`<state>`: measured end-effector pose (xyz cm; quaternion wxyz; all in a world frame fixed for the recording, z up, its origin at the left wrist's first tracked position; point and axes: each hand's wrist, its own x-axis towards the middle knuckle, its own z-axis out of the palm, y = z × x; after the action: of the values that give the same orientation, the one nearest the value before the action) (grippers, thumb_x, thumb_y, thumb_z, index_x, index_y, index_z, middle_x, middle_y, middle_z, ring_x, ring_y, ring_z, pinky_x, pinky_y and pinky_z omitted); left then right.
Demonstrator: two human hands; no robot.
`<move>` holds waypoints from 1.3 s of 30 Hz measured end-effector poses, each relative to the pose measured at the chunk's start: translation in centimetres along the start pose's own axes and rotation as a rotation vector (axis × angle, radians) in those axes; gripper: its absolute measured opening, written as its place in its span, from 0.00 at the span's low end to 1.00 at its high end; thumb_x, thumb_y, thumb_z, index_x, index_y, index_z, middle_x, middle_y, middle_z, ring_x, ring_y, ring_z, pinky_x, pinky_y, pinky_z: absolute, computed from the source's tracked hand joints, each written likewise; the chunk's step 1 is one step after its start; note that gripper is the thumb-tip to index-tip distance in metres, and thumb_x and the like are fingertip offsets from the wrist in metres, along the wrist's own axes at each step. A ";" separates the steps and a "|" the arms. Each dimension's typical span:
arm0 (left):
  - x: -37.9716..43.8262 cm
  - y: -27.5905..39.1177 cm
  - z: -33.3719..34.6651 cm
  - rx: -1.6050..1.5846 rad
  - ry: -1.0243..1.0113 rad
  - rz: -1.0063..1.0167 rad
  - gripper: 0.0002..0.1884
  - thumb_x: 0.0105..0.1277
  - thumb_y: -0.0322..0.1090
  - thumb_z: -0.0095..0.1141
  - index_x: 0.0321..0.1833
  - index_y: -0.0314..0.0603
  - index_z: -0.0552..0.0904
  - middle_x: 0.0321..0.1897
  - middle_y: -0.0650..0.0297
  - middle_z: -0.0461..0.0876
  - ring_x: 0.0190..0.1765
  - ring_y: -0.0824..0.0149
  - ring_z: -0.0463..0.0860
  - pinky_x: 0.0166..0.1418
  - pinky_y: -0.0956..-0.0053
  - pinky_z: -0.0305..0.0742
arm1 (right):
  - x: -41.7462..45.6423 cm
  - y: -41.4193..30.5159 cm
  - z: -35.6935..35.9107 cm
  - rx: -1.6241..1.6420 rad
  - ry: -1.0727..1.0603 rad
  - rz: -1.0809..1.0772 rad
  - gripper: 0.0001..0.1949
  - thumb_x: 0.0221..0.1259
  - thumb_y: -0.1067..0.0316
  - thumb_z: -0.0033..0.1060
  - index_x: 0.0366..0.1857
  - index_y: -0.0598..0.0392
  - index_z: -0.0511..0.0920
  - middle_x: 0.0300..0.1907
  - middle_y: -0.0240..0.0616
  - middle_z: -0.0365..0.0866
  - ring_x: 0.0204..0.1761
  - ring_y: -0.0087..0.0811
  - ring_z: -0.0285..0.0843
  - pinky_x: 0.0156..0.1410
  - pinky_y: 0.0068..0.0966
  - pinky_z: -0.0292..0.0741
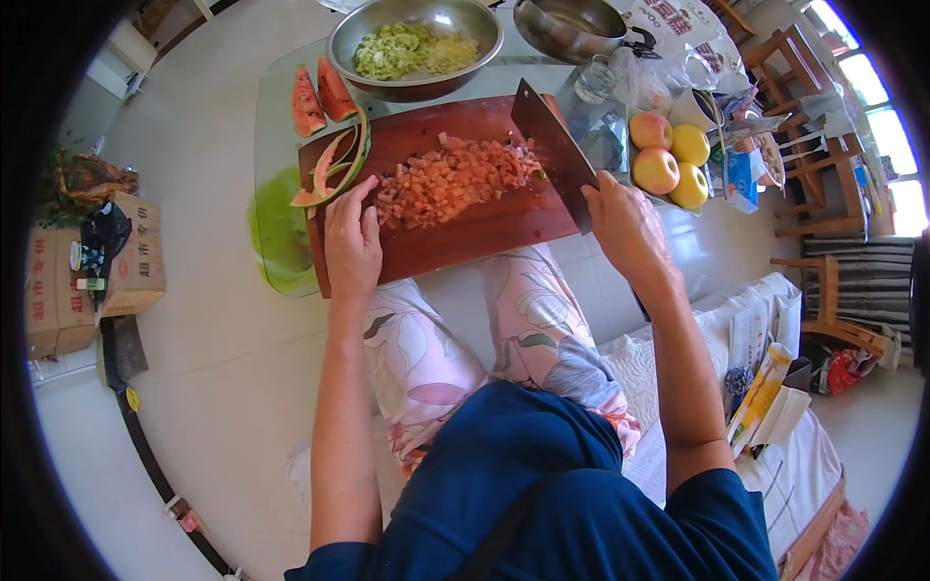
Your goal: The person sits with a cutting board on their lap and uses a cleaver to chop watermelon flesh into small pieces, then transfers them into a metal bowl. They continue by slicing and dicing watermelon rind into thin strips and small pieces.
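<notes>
My right hand (626, 218) is closed round the handle of a broad cleaver (550, 152), whose blade stands tilted over the right end of a reddish wooden cutting board (465, 250). Finely diced red pieces (450, 181), apparently watermelon, lie heaped along the middle of the board. At its left end my left hand (354, 225) rests on the edge, fingers close to curved watermelon rinds (354, 165). Two watermelon wedges (308, 100) lie beyond the board on the glass table. A steel bowl (465, 67) behind it holds chopped pale-green vegetable (392, 51).
On the right stand a tray of apples (654, 171) and yellow fruit (690, 144), a glass (594, 80) and plastic bags. A steel pan (570, 29) is at the back. A green basin (283, 229) shows under the glass tabletop (270, 116).
</notes>
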<state>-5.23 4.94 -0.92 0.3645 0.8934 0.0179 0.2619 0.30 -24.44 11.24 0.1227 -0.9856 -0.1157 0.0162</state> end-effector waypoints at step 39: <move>0.0 0.4 -0.1 -0.050 -0.020 -0.054 0.18 0.70 0.24 0.49 0.62 0.39 0.77 0.56 0.58 0.82 0.61 0.56 0.76 0.67 0.64 0.69 | -0.1 1.1 3.8 0.236 -0.031 0.204 0.13 0.73 0.63 0.43 0.33 0.63 0.69 0.29 0.59 0.82 0.28 0.56 0.83 0.38 0.47 0.79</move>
<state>-5.30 4.68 -0.58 0.3938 0.8859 0.0319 0.2432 0.24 -24.62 7.27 0.2336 -0.9705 -0.0142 0.0573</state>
